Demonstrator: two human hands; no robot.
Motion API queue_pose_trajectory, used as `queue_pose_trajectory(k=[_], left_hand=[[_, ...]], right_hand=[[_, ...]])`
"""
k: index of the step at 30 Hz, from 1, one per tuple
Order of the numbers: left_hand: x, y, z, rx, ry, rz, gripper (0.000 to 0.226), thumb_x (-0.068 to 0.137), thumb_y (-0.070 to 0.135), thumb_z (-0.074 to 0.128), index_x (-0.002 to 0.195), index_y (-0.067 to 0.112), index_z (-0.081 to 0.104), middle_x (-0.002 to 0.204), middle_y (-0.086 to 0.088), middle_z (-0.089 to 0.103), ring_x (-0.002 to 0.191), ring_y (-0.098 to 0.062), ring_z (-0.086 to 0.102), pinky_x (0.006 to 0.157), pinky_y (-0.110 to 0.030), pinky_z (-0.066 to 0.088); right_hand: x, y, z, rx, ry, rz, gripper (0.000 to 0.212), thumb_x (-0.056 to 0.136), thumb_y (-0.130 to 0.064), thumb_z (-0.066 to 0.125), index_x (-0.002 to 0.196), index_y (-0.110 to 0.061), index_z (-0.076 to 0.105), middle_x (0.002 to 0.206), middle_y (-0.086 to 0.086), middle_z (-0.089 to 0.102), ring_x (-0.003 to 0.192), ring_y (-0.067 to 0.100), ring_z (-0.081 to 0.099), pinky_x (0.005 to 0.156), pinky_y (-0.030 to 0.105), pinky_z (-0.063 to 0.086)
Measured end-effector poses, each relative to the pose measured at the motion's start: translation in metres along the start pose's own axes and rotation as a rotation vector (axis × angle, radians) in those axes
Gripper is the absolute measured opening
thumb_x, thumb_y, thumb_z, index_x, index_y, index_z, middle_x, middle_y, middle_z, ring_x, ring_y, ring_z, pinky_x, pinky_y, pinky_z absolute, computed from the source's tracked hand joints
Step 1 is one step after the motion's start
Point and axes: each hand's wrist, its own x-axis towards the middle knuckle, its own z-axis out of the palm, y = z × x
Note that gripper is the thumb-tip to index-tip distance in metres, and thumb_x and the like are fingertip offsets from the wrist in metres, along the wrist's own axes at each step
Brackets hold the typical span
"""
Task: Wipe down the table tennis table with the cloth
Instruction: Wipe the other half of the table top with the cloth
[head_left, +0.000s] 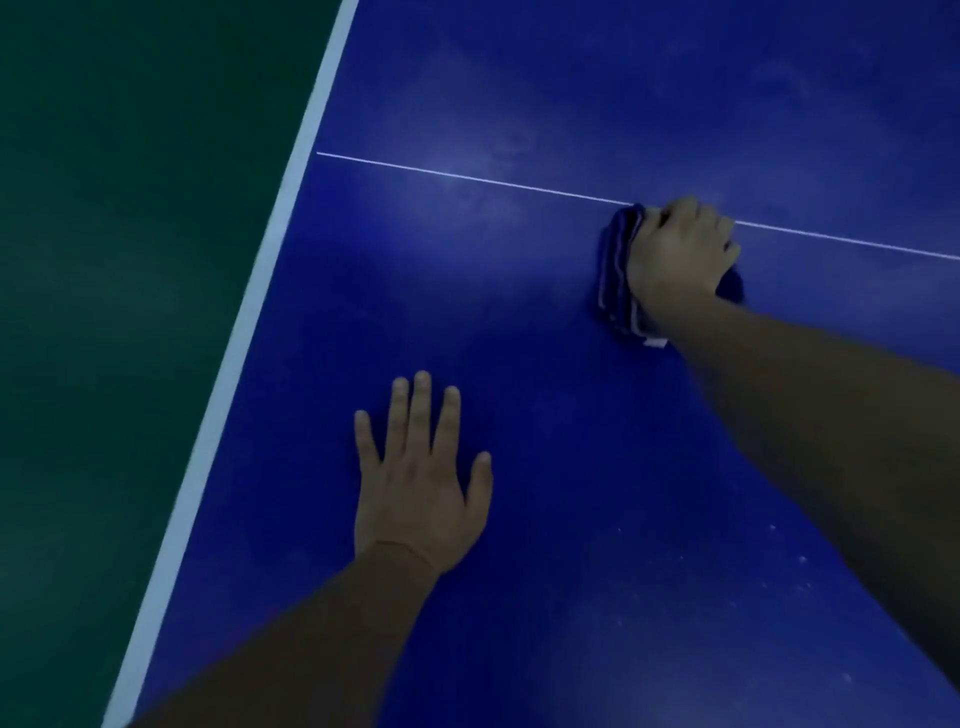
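The blue table tennis table (519, 312) fills most of the head view, with a thin white centre line across it. My right hand (680, 254) grips a bunched dark blue cloth (615, 275) with pale stripes and presses it onto the table right at the centre line. The hand covers most of the cloth. My left hand (421, 478) rests flat on the table nearer to me, fingers straight and spread, holding nothing.
The table's white edge band (249, 312) runs diagonally down the left side. Beyond it lies dark green floor (114, 260). Pale specks and dusty smears show on the blue surface at the lower right and beyond the centre line.
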Motion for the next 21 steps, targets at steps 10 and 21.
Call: queue_pose_trajectory(k=[10, 21], left_hand=[[0.002, -0.002, 0.0, 0.025, 0.012, -0.007, 0.068, 0.1, 0.056, 0.021, 0.159, 0.024, 0.014, 0.168, -0.007, 0.003, 0.155, -0.023, -0.008, 0.122, -0.06, 0.002], [0.003, -0.002, 0.001, 0.01, 0.014, -0.003, 0.067, 0.099, 0.056, 0.02, 0.159, 0.025, 0.015, 0.168, -0.006, 0.002, 0.154, -0.02, -0.012, 0.123, -0.058, -0.002]], right_hand=[[-0.176, 0.053, -0.037, 0.091, -0.056, -0.525, 0.029, 0.103, -0.038, 0.045, 0.104, -0.013, 0.061, 0.106, 0.008, 0.059, 0.103, 0.03, 0.051, 0.093, 0.045, 0.035], [-0.064, 0.002, -0.009, -0.013, -0.011, -0.116, 0.038, 0.105, -0.043, 0.036, 0.112, -0.012, 0.058, 0.117, 0.012, 0.058, 0.115, 0.032, 0.049, 0.096, 0.045, 0.033]])
